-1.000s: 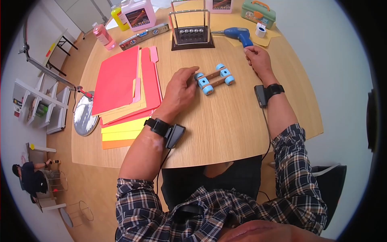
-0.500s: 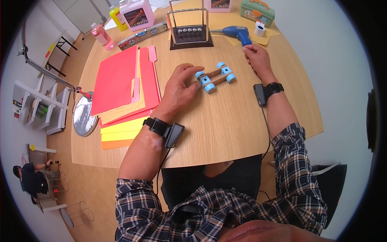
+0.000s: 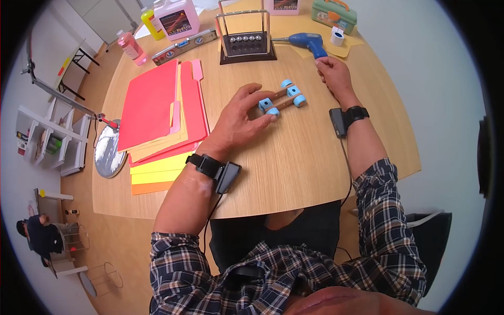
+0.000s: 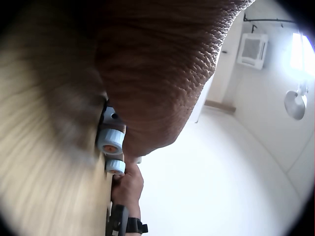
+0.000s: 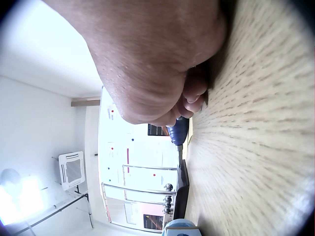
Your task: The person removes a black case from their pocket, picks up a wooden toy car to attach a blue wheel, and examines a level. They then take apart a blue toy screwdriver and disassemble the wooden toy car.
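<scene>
A small toy car with wooden bars and light-blue wheels (image 3: pixel 293 92) stands on the table. My left hand (image 3: pixel 236 122) has its thumb and index finger around the car's left end, the thumb against the lower wheel. In the left wrist view two blue wheels (image 4: pixel 110 141) show beside the palm. My right hand (image 3: pixel 337 80) rests on the table with curled fingers at the handle end of a blue drill-like tool (image 3: pixel 307 40). The right wrist view shows these curled fingers (image 5: pixel 193 91) in front of the tool (image 5: pixel 179 132); the exact contact is partly hidden.
Red and yellow folders (image 3: pixel 149 105) lie left of the left hand. Behind the car stands a Newton's cradle (image 3: pixel 247 50), with a spirit level (image 3: pixel 185 46), bottles (image 3: pixel 131 47), a green box (image 3: pixel 334 17) and a white roll (image 3: pixel 337 36) around the back.
My left hand has moved right, from beside the car to around its left end, with the thumb now at the lower wheel. My right hand stays at the tool's handle.
</scene>
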`<state>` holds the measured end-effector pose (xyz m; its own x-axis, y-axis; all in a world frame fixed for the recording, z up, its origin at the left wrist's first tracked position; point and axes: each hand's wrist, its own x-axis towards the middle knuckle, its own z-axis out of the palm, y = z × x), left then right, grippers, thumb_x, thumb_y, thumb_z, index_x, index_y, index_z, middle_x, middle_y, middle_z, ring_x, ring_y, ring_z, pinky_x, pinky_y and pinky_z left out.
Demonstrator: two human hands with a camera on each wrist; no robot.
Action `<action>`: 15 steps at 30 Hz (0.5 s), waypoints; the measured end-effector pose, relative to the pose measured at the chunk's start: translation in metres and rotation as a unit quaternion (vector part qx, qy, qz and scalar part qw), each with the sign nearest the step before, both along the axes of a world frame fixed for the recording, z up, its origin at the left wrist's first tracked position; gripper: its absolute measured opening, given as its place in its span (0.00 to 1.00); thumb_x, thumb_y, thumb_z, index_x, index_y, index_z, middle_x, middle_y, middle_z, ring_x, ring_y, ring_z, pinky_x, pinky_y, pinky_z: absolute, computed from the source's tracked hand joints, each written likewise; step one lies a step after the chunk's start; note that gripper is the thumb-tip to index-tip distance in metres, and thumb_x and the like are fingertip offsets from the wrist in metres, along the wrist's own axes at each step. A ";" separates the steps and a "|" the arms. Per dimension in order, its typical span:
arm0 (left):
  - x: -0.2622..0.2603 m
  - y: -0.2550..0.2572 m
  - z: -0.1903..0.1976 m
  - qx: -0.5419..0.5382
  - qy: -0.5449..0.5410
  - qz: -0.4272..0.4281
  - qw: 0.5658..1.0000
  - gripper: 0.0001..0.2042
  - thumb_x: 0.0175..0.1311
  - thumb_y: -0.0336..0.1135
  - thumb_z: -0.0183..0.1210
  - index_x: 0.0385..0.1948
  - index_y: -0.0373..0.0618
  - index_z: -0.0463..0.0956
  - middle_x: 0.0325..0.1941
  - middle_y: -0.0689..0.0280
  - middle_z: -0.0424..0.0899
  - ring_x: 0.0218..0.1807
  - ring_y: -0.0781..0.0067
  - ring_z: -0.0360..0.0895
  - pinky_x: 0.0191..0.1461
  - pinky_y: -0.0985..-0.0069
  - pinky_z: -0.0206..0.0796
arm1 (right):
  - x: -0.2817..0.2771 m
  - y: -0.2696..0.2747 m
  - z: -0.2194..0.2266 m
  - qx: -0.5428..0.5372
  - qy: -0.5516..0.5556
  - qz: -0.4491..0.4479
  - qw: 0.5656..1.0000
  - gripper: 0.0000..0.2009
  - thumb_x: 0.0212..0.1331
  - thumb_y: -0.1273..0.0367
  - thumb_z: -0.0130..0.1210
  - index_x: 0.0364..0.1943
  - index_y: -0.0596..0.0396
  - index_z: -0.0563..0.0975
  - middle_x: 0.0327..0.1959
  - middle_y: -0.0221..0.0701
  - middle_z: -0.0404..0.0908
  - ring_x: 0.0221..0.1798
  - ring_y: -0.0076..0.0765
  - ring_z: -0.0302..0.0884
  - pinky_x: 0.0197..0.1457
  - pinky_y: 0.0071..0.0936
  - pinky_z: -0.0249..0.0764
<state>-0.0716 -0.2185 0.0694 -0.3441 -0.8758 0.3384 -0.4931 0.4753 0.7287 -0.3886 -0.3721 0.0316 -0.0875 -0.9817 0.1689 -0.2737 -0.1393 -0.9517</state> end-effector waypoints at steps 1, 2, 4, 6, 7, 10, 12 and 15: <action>0.000 0.000 0.000 -0.008 -0.012 -0.004 1.000 0.25 0.66 0.44 0.76 0.64 0.52 0.84 0.75 0.49 0.73 0.79 0.47 0.70 0.80 0.61 0.66 | 0.000 0.000 0.001 0.001 0.003 -0.001 1.000 0.10 0.74 0.66 0.66 0.47 0.59 0.87 0.29 0.22 0.81 0.28 0.16 0.72 0.32 0.19 0.69; 0.001 -0.001 -0.001 -0.008 -0.012 -0.005 1.000 0.25 0.66 0.44 0.76 0.64 0.52 0.84 0.75 0.49 0.73 0.79 0.47 0.70 0.80 0.61 0.66 | 0.001 0.000 0.001 0.001 0.003 -0.001 1.000 0.10 0.74 0.66 0.66 0.47 0.59 0.87 0.29 0.22 0.81 0.28 0.16 0.72 0.32 0.19 0.69; 0.002 -0.001 -0.004 0.003 -0.021 -0.024 0.999 0.25 0.64 0.41 0.78 0.63 0.52 0.85 0.77 0.50 0.72 0.79 0.47 0.70 0.80 0.60 0.66 | 0.000 -0.001 0.001 0.005 0.004 -0.001 1.000 0.10 0.74 0.65 0.66 0.47 0.59 0.87 0.30 0.22 0.81 0.28 0.16 0.73 0.32 0.19 0.70; 0.001 0.000 -0.004 0.003 -0.029 -0.019 0.999 0.25 0.62 0.40 0.78 0.62 0.52 0.85 0.77 0.50 0.71 0.79 0.47 0.70 0.80 0.60 0.67 | 0.000 0.000 0.001 0.007 0.002 -0.002 1.000 0.10 0.74 0.65 0.66 0.47 0.59 0.87 0.30 0.22 0.82 0.28 0.16 0.73 0.32 0.19 0.70; 0.000 0.001 -0.002 0.003 -0.039 -0.015 0.999 0.25 0.61 0.39 0.79 0.61 0.52 0.86 0.78 0.50 0.71 0.79 0.47 0.70 0.80 0.59 0.67 | 0.000 0.000 0.001 0.009 0.001 -0.002 1.000 0.10 0.74 0.65 0.67 0.47 0.59 0.87 0.30 0.22 0.82 0.28 0.16 0.73 0.32 0.19 0.70; 0.000 0.003 0.001 0.006 -0.044 -0.013 0.999 0.26 0.59 0.38 0.80 0.61 0.51 0.86 0.79 0.50 0.70 0.80 0.46 0.70 0.80 0.59 0.68 | 0.000 0.000 0.001 0.010 0.003 -0.005 1.000 0.10 0.74 0.65 0.67 0.47 0.58 0.87 0.30 0.22 0.82 0.28 0.15 0.73 0.32 0.18 0.70; 0.000 0.003 0.002 0.007 -0.044 -0.012 0.999 0.26 0.59 0.37 0.80 0.60 0.51 0.86 0.79 0.50 0.70 0.80 0.47 0.70 0.79 0.59 0.68 | 0.000 0.000 0.000 0.009 0.004 -0.004 1.000 0.10 0.74 0.65 0.67 0.47 0.58 0.87 0.30 0.22 0.82 0.28 0.15 0.73 0.32 0.18 0.70; 0.000 0.004 0.005 0.011 -0.045 -0.009 0.999 0.25 0.58 0.37 0.81 0.59 0.50 0.86 0.79 0.50 0.71 0.80 0.47 0.71 0.79 0.59 0.69 | 0.000 -0.002 -0.001 0.006 0.004 -0.002 1.000 0.10 0.74 0.65 0.67 0.47 0.58 0.87 0.30 0.22 0.82 0.28 0.15 0.73 0.32 0.18 0.70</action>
<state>-0.0721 -0.2148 0.0740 -0.3885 -0.8759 0.2861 -0.5492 0.4694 0.6914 -0.3890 -0.3738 0.0309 -0.0905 -0.9834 0.1576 -0.2829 -0.1263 -0.9508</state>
